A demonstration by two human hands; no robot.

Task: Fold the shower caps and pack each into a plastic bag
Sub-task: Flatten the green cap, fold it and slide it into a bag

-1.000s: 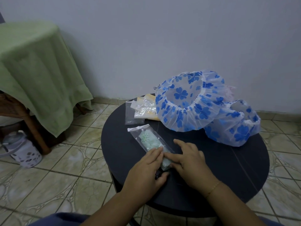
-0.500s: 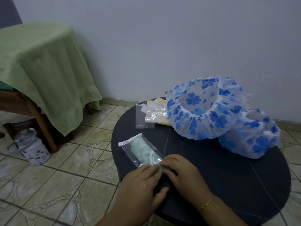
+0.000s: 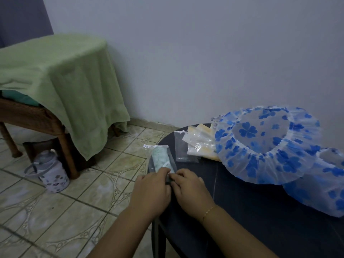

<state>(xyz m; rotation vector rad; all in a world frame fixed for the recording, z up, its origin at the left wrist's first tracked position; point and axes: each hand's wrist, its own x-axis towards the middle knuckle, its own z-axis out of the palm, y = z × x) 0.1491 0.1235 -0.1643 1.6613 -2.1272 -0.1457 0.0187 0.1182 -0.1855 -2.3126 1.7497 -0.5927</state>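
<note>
Head view, largest first: a green towel (image 3: 61,79) draped over a wooden chair fills the upper left of the frame, and a dark round table (image 3: 251,211) takes the lower right. On the table's far right sit two unfolded blue-flowered shower caps, the big one (image 3: 268,144) right of centre and a second (image 3: 323,185) at the right edge, both waiting to be folded. Just left of them lies a small heap of clear and yellowish plastic bags (image 3: 195,144). At the table's left rim, centre of the frame, lies the packed bag (image 3: 162,159) holding a folded green cap. Its long axis runs from the hands up and slightly left, its far end jutting past the table edge. Both hands meet at its near end: the left hand (image 3: 151,190) and the right hand (image 3: 191,192) have fingers curled down onto the bag's near edge, apparently pinching it, perhaps to seal it. The bag lies straight ahead of both hands, neither clearly nearer. A patterned water jug (image 3: 50,174) stands on the tiled floor at lower left. No writing or brand is legible anywhere.
</note>
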